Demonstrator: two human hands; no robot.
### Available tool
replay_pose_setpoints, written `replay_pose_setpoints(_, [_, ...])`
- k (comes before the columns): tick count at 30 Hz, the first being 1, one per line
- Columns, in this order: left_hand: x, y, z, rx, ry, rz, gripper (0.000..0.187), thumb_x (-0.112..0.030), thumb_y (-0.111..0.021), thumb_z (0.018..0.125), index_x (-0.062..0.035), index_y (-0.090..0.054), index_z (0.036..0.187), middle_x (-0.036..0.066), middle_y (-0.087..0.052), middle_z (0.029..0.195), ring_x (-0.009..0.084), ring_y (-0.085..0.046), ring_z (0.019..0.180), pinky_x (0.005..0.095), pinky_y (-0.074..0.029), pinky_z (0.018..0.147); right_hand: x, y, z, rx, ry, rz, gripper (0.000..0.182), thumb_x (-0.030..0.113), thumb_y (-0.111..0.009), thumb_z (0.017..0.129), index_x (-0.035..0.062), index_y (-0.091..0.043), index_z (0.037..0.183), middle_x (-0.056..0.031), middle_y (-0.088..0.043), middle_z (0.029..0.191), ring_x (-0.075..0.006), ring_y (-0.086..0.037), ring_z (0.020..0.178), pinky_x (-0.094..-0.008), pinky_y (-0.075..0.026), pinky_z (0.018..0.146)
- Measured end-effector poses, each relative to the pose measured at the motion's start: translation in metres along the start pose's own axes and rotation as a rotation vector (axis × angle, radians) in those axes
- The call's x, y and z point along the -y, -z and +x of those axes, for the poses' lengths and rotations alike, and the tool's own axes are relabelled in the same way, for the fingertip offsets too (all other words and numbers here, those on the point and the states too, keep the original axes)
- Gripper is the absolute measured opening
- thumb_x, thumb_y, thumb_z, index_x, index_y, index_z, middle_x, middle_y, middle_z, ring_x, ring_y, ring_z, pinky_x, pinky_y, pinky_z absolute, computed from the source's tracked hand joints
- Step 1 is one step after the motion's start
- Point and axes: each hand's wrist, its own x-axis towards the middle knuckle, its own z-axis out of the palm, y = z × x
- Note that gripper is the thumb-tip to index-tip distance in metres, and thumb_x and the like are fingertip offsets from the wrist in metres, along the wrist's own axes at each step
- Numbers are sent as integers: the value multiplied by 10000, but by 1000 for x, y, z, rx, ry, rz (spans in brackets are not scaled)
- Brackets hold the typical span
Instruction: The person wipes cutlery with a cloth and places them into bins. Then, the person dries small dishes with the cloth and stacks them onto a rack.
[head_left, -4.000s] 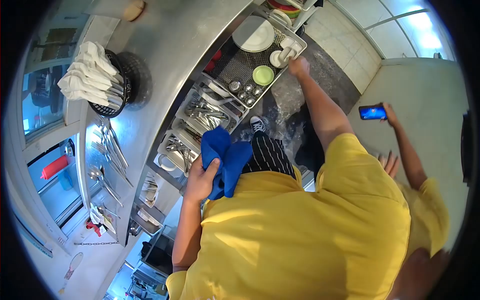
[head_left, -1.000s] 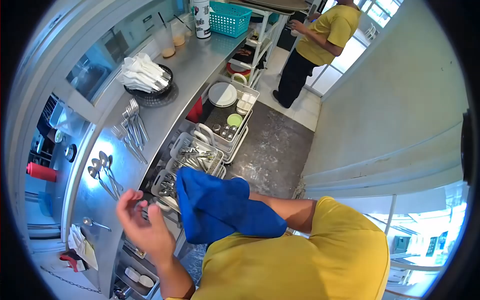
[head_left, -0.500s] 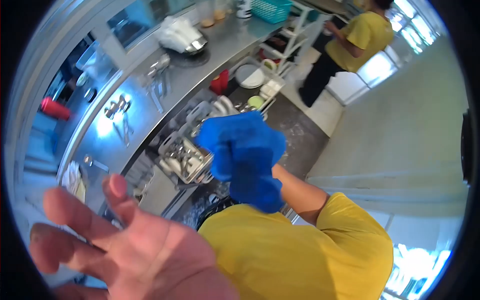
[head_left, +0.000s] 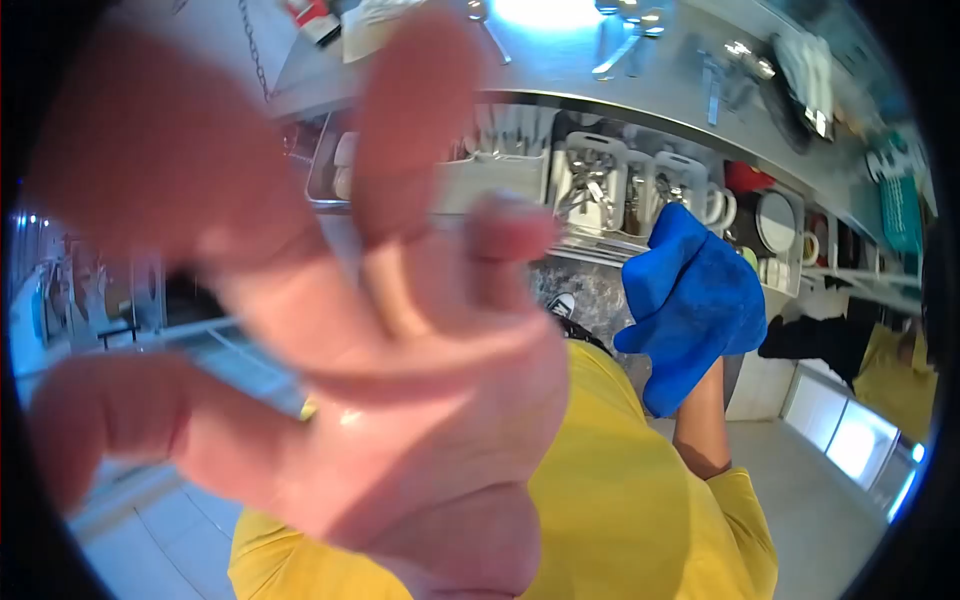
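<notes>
My left hand (head_left: 400, 370) is raised close to the camera, palm toward it and blurred. Its thumb and some fingers are spread apart, one finger is bent, and nothing is in it. At the right, a bunched blue cloth (head_left: 705, 300) covers the end of my right forearm (head_left: 703, 430). The cloth is held up in front of the shelf, and its folds hide the fingers of my right hand. Just beyond it lie white trays of cutlery (head_left: 592, 185) and white cups (head_left: 718, 207).
A steel counter (head_left: 560, 60) runs across the top, bearing spoons (head_left: 735, 55) and bundled white items (head_left: 808, 75). White plates (head_left: 775, 222) sit on the shelf below. A teal basket (head_left: 900, 205) is at the far right, with another person in yellow (head_left: 893, 375) below it.
The view has turned, so the counter now runs across the top. My left hand looks larger and nearer. The blue cloth shows farther right, and the other person is at the lower right edge.
</notes>
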Motion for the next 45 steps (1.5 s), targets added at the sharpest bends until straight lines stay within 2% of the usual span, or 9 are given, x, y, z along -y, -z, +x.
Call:
replay_pose_setpoints(17, [-23,295,52,43,229,-4,408,-245,-667,987,-100,-539,1346,89,-641,1196,174,-645,1021,338,-480,930,114,-261,34,322,-308,679,659,397,-622,973,83,-441,1524,-133,-544,1449,-291,-548,1303,-434,-447,1130])
replay_pose_setpoints(21, [12,421,52,-35,690,623,323,-218,-739,951,-66,-634,1216,40,-701,1047,140,-675,914,313,-522,817,129,-269,35,275,-346,688,631,392,-586,1006,84,-429,1534,-137,-535,1468,-296,-544,1316,-439,-447,1132])
replay_pose_setpoints(23, [42,508,27,280,968,1283,326,-365,-713,955,-59,-723,1064,113,-758,932,243,-735,862,367,-570,790,137,-271,30,244,-362,689,617,389,-568,1023,84,-423,1540,-139,-530,1477,-298,-542,1323,-442,-448,1134])
replay_pose_setpoints(25, [76,578,-5,798,1237,1588,317,-320,-721,943,-42,-737,1096,167,-747,1026,312,-727,979,398,-565,866,148,-269,26,211,-368,686,603,386,-550,1040,85,-417,1545,-141,-526,1487,-301,-540,1329,-444,-448,1135])
replay_pose_setpoints(28, [133,643,-72,1045,1117,1827,384,-377,-716,924,-37,-739,1102,196,-739,1119,365,-715,1038,446,-577,868,160,-267,17,171,-365,677,583,382,-523,1065,85,-408,1553,-143,-519,1501,-305,-537,1339,-448,-449,1137])
replay_pose_setpoints(36, [177,629,-63,1015,1435,1913,287,-189,-612,958,-51,-736,1177,189,-695,1286,353,-691,1183,425,-600,921,201,-272,-1,33,-263,526,534,368,-511,1088,81,-445,1533,-144,-534,1499,-306,-546,1337,-460,-460,1131])
replay_pose_setpoints(39, [180,640,-67,867,1521,1895,287,-179,-626,954,-38,-712,1188,187,-695,1286,349,-699,1166,431,-599,928,185,-266,-20,-98,-378,804,541,373,-513,1086,69,-447,1529,-150,-538,1493,-308,-550,1332,-465,-463,1128])
replay_pose_setpoints(42, [174,638,-75,788,1396,1931,269,-187,-625,961,-22,-678,1167,185,-724,1216,362,-700,1157,448,-599,920,179,-260,-27,-492,-754,1792,541,379,-519,1084,80,-450,1529,-149,-544,1484,-307,-558,1320,-468,-467,1124])
replay_pose_setpoints(45, [168,618,-62,634,1399,1900,220,-195,-627,959,-59,-652,1130,206,-743,1129,384,-701,1140,462,-591,931,162,-256,-35,-186,-583,853,545,373,-529,1081,63,-453,1523,-154,-549,1477,-302,-565,1309,-468,-469,1120])
